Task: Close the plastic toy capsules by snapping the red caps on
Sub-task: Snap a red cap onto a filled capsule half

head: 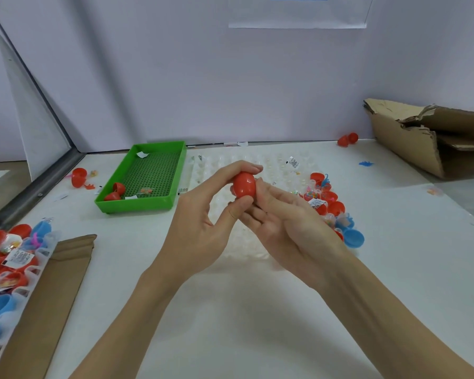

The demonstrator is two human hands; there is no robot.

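Note:
A red egg-shaped capsule (244, 184) is held above the table's middle between both hands. My left hand (203, 212) pinches it from the left, index finger over the top and thumb under it. My right hand (282, 222) cradles it from the right and below, palm up. Whether its lower half is clear or red is hidden by the fingers. Under the hands lies a clear plastic tray (246, 165) with round pockets. A heap of red and blue capsule halves (331, 206) with small toys and labels rests on the tray's right side.
A green tray (148, 203) at the back left holds two red caps. A clear tray of red and blue capsules (8, 258) lies on cardboard at the left edge. A torn cardboard box (433, 138) sits at the back right. Loose red caps (347, 139) lie near the wall.

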